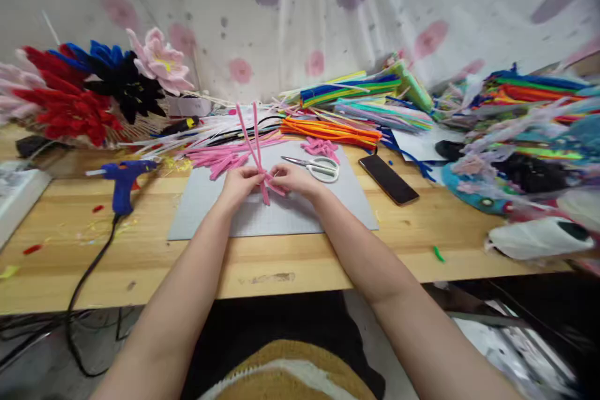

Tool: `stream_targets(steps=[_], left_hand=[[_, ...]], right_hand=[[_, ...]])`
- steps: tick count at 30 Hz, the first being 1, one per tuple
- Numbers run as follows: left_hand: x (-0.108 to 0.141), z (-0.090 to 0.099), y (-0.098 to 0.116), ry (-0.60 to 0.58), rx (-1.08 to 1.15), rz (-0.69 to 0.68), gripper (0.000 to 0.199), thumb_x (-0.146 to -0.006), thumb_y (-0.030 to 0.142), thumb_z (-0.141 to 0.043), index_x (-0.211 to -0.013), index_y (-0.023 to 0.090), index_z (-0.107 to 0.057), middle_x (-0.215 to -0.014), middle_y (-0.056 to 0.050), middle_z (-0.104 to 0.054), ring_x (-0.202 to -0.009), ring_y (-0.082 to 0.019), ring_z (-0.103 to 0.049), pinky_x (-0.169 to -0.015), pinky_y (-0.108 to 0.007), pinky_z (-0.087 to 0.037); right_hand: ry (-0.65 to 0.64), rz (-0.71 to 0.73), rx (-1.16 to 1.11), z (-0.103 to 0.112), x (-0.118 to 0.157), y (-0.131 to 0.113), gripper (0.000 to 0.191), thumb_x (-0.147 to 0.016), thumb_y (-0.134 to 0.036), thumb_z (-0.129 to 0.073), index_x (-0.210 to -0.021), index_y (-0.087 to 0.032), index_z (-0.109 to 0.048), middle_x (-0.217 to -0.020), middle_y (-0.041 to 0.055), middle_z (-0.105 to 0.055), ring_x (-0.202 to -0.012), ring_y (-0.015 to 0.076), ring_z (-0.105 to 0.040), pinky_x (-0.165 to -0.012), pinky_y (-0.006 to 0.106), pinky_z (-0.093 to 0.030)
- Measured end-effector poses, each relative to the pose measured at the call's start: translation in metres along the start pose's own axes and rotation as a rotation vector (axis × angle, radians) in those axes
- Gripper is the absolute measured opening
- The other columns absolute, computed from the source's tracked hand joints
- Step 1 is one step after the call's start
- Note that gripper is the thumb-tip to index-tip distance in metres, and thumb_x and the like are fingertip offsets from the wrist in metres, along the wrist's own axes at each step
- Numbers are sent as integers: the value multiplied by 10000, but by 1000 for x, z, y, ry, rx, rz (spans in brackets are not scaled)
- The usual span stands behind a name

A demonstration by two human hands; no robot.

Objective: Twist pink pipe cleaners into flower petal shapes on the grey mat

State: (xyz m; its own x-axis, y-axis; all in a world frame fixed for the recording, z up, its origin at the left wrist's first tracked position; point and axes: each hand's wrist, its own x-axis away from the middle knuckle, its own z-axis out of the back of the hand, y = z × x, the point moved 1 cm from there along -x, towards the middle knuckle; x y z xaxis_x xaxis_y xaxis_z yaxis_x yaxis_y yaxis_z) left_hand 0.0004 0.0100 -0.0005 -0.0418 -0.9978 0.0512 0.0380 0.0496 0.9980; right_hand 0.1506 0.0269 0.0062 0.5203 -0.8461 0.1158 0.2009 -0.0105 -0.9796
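Several pink pipe cleaners [257,153] cross one another above a grey mat [206,212], two long ends pointing up and shorter ends hanging down. My left hand [241,184] pinches them from the left, fingers closed. From the right, my right hand [294,179] holds the same bunch with its fingers closed near the crossing. Scissors with white handles [323,169] lie just beyond my right hand. A pile of pink pipe cleaners [220,158] rests at the mat's back left, and a smaller pink heap [320,147] lies behind the scissors.
A blue glue gun [122,184] with a black cord stands on the wooden table [272,269] at left. Fuzzy flowers [70,100] fill the back left. A phone [388,179] lies right of the mat. Orange pipe cleaners [330,131] and other coloured bundles line the back; clutter covers the right.
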Motion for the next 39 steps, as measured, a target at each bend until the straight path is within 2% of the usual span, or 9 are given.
stream_targets(steps=[3,6,10,13,19,21,25,32,39], left_hand=[[-2,3,-2,22,-77,-57,235,-561,287,-702,-738,133,-711,-663,-35,-677,-593,-155,-577,-633,-302,-465],[-4,5,-5,89,-150,-113,160,-559,267,-709,-670,152,-705,-634,-27,-669,-611,-160,-582,-656,-301,-467],[-3,3,-5,91,12,-41,213,-532,303,-739,-662,139,-696,-652,-56,-660,-627,-176,-597,-656,-315,-475],[0,-1,-2,60,170,44,274,-505,326,-766,-663,120,-678,-669,-72,-648,-621,-181,-599,-647,-328,-481],[-4,-7,-9,315,244,-31,206,-539,271,-740,-562,133,-588,-574,-11,-578,-534,-123,-531,-571,-273,-453],[-5,-8,-11,367,263,-43,174,-560,251,-717,-588,137,-588,-564,7,-563,-524,-112,-516,-539,-252,-436],[-5,-7,-7,440,352,-42,154,-563,184,-701,-539,135,-557,-525,29,-536,-503,-82,-496,-544,-222,-426],[-1,-10,2,489,525,52,226,-560,234,-731,-542,148,-522,-509,35,-498,-441,-72,-453,-434,-206,-343],[-6,-10,-5,539,414,-74,231,-596,305,-713,-601,151,-540,-532,50,-490,-447,-53,-422,-438,-186,-328]], right_hand=[[0,10,-46,6,0,-1,89,-721,-179,-574,-665,-131,-525,-438,-66,-469,-393,42,-406,-405,174,-286],[-90,-77,-165,9,1,0,148,-718,-218,-594,-632,-129,-513,-437,-54,-471,-397,52,-424,-412,183,-307],[-161,-126,-279,8,2,1,162,-705,-222,-619,-643,-133,-498,-451,-50,-488,-390,48,-419,-388,174,-264],[-86,-87,-255,3,1,2,146,-713,-196,-616,-666,-141,-489,-460,-70,-474,-389,40,-410,-388,161,-263],[141,-50,-145,-20,-9,7,160,-789,-190,-553,-690,-163,-431,-451,-74,-502,-382,47,-449,-400,146,-315],[156,-49,-163,-28,-13,9,166,-809,-237,-544,-728,-176,-412,-474,-66,-537,-411,69,-505,-424,158,-370],[130,-41,-211,-39,-19,12,126,-854,-236,-479,-760,-175,-422,-521,-57,-554,-425,63,-512,-446,168,-420],[96,-113,-269,-48,-16,3,243,-892,-270,-410,-718,-144,-522,-440,-76,-386,-345,39,-351,-347,149,-365],[-43,-179,-461,-51,-10,-4,264,-921,-257,-331,-744,-142,-489,-595,-7,-576,-465,64,-542,-439,167,-438]])
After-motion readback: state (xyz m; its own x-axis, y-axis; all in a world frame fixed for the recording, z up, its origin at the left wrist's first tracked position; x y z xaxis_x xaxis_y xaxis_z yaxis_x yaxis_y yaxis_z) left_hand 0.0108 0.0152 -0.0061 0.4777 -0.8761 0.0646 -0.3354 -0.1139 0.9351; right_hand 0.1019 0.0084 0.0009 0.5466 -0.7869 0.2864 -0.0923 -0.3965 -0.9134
